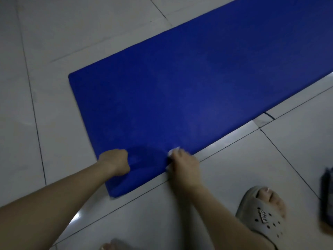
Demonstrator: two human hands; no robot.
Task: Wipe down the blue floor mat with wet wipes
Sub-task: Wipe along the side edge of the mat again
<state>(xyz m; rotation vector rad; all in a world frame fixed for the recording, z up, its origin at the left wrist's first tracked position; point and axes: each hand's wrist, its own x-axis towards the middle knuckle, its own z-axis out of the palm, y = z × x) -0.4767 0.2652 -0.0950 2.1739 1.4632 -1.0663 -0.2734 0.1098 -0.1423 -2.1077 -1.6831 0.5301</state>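
1. A grey perforated slipper (261, 215) on the person's foot stands on the tiled floor (54, 42), to the right of the two bare forearms.
2. The blue floor mat (180, 83) lies on the tiles and runs from lower left to upper right. Its near corner is between the forearms.
3. The left hand (115, 162) has its fingers curled on the mat's short end edge and grips it. The mat bulges a little just beside this hand.
4. The right hand (183, 164) has its fingers closed on a white wet wipe (173, 152), which touches the mat's long near edge.
5. A dark blurred object (327, 195) lies at the right border.
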